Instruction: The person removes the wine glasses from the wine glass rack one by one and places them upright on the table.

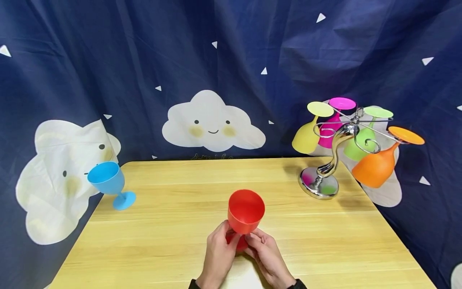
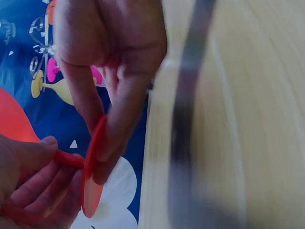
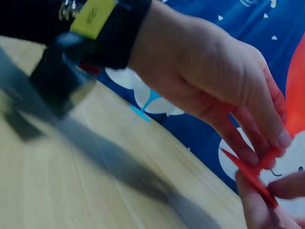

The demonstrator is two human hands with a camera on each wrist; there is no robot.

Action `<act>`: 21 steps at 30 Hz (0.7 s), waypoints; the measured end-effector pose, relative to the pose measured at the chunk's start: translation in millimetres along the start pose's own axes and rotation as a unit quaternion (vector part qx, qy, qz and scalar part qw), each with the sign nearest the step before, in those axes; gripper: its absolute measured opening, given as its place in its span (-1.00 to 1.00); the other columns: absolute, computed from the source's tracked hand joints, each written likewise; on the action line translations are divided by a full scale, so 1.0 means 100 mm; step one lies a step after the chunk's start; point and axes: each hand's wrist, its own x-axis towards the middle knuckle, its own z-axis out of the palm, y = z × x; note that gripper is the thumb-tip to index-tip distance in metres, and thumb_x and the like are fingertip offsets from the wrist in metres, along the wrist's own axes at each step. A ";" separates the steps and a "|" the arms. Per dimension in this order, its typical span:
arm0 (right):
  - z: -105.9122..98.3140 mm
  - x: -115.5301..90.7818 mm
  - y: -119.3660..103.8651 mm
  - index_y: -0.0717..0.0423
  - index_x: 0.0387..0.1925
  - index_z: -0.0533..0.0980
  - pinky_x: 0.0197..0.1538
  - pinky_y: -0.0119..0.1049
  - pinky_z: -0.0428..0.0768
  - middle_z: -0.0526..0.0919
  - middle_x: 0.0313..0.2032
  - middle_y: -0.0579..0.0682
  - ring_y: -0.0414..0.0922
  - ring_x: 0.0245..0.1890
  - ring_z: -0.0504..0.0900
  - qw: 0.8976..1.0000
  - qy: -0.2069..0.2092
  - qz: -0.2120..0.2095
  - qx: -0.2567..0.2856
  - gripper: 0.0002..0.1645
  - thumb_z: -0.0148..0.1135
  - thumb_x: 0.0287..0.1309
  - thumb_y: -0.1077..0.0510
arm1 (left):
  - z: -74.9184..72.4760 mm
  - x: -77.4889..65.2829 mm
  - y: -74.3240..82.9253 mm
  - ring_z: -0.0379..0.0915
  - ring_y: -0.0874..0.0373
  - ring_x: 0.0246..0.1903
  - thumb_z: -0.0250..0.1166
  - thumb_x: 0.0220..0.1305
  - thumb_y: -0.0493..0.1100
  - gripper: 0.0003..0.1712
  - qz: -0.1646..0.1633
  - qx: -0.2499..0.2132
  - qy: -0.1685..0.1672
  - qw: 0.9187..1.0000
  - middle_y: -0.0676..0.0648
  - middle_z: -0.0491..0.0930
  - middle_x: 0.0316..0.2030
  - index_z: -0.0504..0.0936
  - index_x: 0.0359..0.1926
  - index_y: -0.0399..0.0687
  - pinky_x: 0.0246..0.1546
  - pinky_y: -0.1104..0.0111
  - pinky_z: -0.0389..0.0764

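A red plastic goblet is held bowl-up and tilted above the near middle of the table, between both hands. My left hand pinches its stem; in the left wrist view the thumb and fingers close around the stem beside the round base. With thumb and fingers on either side, my right hand grips the base. The bowl hides part of the fingers in the head view, and the bowl itself is only partly visible in both wrist views.
A blue goblet stands at the table's left edge. On the far right is a chrome rack, with yellow, magenta, green and orange goblets hanging upside down. A dark blue cloud-patterned curtain borders the wooden table.
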 end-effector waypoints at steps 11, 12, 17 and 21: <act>-0.12 -0.03 -0.21 0.16 0.33 0.43 0.18 -0.15 0.65 0.56 0.26 0.20 0.10 0.22 0.59 0.904 0.037 -0.209 -0.372 -0.39 0.37 0.29 0.17 | -0.17 0.09 -0.06 0.67 0.24 -0.24 0.46 0.17 -0.38 -0.70 -0.066 -0.038 0.016 0.997 0.12 0.72 -0.26 0.69 -0.12 0.03 -0.18 0.37 0.73; -0.14 -0.04 -0.23 0.14 0.32 0.45 0.21 -0.07 0.63 0.54 0.28 0.19 0.13 0.25 0.57 0.875 0.047 -0.239 -0.419 -0.39 0.38 0.28 0.16 | -0.19 0.09 -0.08 0.67 0.24 -0.24 0.47 0.17 -0.37 -0.71 -0.069 -0.037 0.019 0.997 0.12 0.73 -0.26 0.69 -0.12 0.04 -0.18 0.37 0.73; -0.29 -0.08 -0.36 0.11 0.32 0.47 0.30 0.26 0.44 0.40 0.41 0.19 0.21 0.37 0.40 0.763 0.090 -0.298 -0.567 -0.32 0.43 0.23 0.00 | -0.29 0.13 -0.21 0.70 0.20 -0.24 0.47 0.19 -0.33 -0.76 -0.082 -0.006 0.046 0.996 0.09 0.76 -0.26 0.71 -0.15 0.02 -0.18 0.32 0.73; -0.41 -0.11 -0.45 0.16 0.33 0.46 0.27 0.34 0.43 0.31 0.45 0.24 0.26 0.39 0.34 0.731 0.108 -0.285 -0.611 -0.27 0.44 0.20 -0.05 | -0.39 0.15 -0.33 0.70 0.13 -0.26 0.47 0.18 -0.33 -0.80 -0.088 0.038 0.071 0.993 0.02 0.77 -0.29 0.71 -0.18 -0.04 -0.20 0.21 0.72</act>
